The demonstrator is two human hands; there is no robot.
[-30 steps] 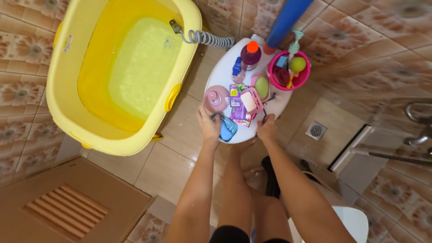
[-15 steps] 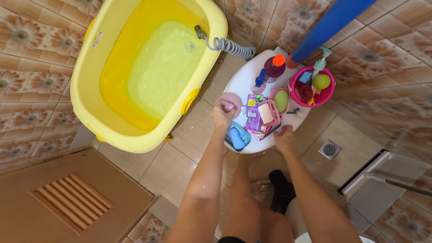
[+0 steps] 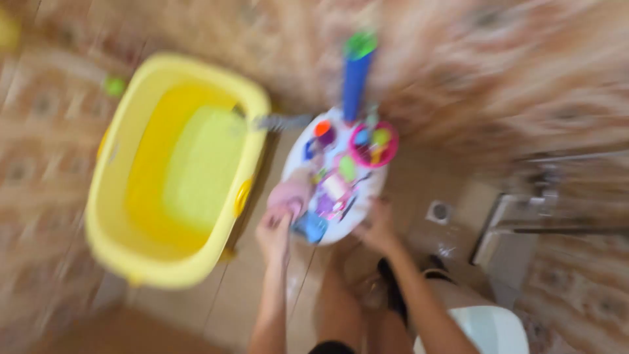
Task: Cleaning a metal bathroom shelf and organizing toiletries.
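Since the earlier frames the whole view is swinging hard and smearing — tub, table and hands are now sitting lower and smaller in the frame, and the left hand [image 3: 274, 231] is showing at the near left edge of the table rather than up over its left side.

Left hand is wrapping around the lower part of a pale pink round-topped bottle [image 3: 288, 192], just left of centre; fingers look curled on it, though blur is hiding the exact grip. The bottle is standing at the left rim of the white oval table [image 3: 371, 194], leaning slightly toward the tub.

Right hand [image 3: 375, 226] is resting at the near right edge of the table, fingers spread and slack, palm down; whether it is touching the rim or only hovering beside it cannot be told.

A blue object [image 3: 310, 227] is lying on the table between the two hands, nearer the left one. Further up the tabletop, a pink bowl [image 3: 373, 144] holding small coloured items is sitting at centre-top, with an orange-capped bottle [image 3: 322, 132] just to its left. A blue pole [image 3: 354, 84] is rising behind them.

Yellow tub [image 3: 171, 174] is filling the left half of the frame — pale water inside, a coiled grey hose [image 3: 278, 122] reaching over its right rim.
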